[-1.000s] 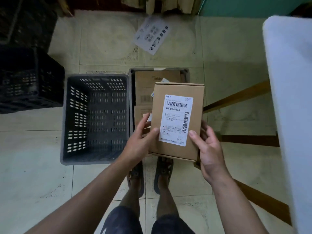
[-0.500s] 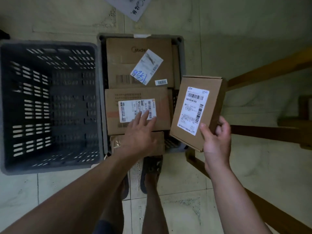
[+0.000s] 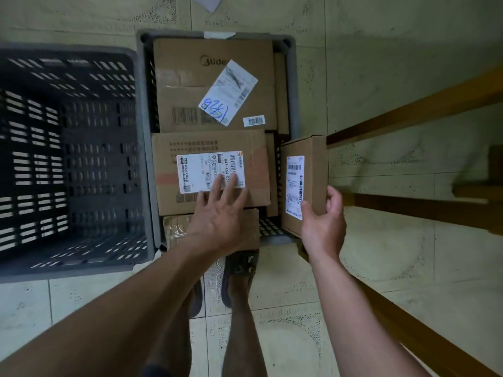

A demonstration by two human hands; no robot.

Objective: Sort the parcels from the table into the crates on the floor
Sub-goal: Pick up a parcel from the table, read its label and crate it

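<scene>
Over the tiled floor (image 3: 381, 77), both arms reach forward and down from the bottom edge of the view. The left hand (image 3: 217, 221) lies palm down with its fingers straight and spread. The fingertips rest on the white shipping label (image 3: 206, 170) of the middle brown cardboard parcel (image 3: 253, 159) inside the right grey slotted plastic crate (image 3: 292, 77).

The right hand (image 3: 322, 221) grips a small brown cardboard box with a white barcode label (image 3: 313, 170). The thumb presses the labelled face and the fingers curl round the box's right side. This box stands on edge at the crate's right wall, close to its near right corner. Whether it rests on the rim cannot be told.

Two crates stand side by side on the floor, touching. The left dark grey slotted plastic crate (image 3: 68, 273) holds no parcels.

Three parcels lie flat in the right crate:
- a large brown carton with a crooked white slip (image 3: 190, 77) at the far end
- the middle parcel
- a smaller brown parcel (image 3: 250, 229) at the near end, partly under the left wrist

Narrow cardboard edges show along the right wall; their number cannot be told. With the held box, four parcels are plainly seen.

Two sandalled feet (image 3: 239, 270) stand just before the right crate. Brown wooden bars (image 3: 408, 112) cross the floor on the right.
</scene>
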